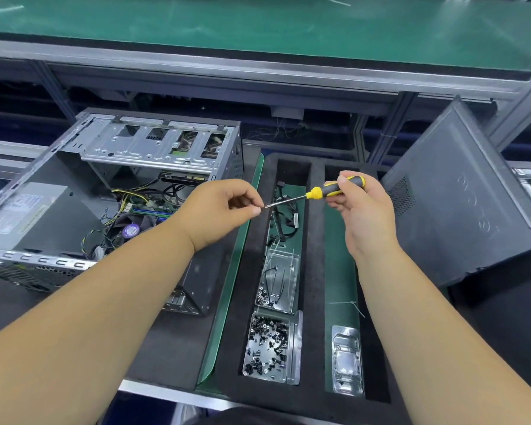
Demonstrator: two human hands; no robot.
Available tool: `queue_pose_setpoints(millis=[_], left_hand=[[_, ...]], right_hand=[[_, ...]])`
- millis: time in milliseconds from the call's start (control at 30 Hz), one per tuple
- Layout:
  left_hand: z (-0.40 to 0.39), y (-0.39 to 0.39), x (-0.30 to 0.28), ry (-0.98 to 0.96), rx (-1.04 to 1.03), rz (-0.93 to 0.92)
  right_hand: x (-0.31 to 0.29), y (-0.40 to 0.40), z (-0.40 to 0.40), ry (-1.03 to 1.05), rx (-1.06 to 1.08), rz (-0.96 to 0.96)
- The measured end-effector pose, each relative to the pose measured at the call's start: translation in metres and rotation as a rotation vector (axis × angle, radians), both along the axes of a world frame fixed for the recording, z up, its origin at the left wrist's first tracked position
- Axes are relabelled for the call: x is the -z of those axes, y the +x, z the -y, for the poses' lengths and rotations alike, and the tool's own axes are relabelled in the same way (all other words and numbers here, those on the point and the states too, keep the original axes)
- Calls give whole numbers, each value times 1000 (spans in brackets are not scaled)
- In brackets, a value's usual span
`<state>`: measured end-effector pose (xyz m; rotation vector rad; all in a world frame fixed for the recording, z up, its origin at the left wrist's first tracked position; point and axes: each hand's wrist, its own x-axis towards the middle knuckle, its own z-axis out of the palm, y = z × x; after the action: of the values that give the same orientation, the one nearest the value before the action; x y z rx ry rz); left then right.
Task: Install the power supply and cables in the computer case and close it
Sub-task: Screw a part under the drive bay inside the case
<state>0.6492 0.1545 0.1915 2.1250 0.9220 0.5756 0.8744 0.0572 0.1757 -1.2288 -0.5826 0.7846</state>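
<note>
Computer case (105, 191) lying open on its side at left of bench, side panel (460, 204) off and propped upright at far right, well apart from it. Power supply (22, 216) seated in rear corner of case, labelled face up; whether screwed down cannot be told. Cables (135, 197) loose over board inside, yellow and black leads unrouted. Right hand (362, 210) gripping screwdriver (325, 193) by yellow-and-black handle, shaft pointed left. Left hand (224, 210) pinching finger and thumb at screwdriver tip, probably seating a screw; screw itself too small to confirm. Both hands held above foam tray (316, 240), just right of case. Tray holding loose black cables (284, 216), clear box of cable ties (279, 280), clear box of black screws (269, 348), empty clear shell (347, 360). Judgement: roughly midway. Supply placed; fastening apparently in hand. Left to do: screws, cable hookup and tidying, panel refit.
</note>
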Motion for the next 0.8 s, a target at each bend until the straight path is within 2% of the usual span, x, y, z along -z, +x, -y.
queue_pose_setpoints(millis=[167,400,533,800], left_hand=[[-6,-6,-8,-294,-52,328],[0,-13,-13,-578,-84,564],[-2,-22,-20,-642,-119,592],[-28,-62,-35,-651,-112,471]], right_hand=[[-20,-8,-5,133,23,37],[-55,-29,-14,200,-18,180],[-65,-42,-20,222,-36,234],[-78,-86,-40,244,-28,348]])
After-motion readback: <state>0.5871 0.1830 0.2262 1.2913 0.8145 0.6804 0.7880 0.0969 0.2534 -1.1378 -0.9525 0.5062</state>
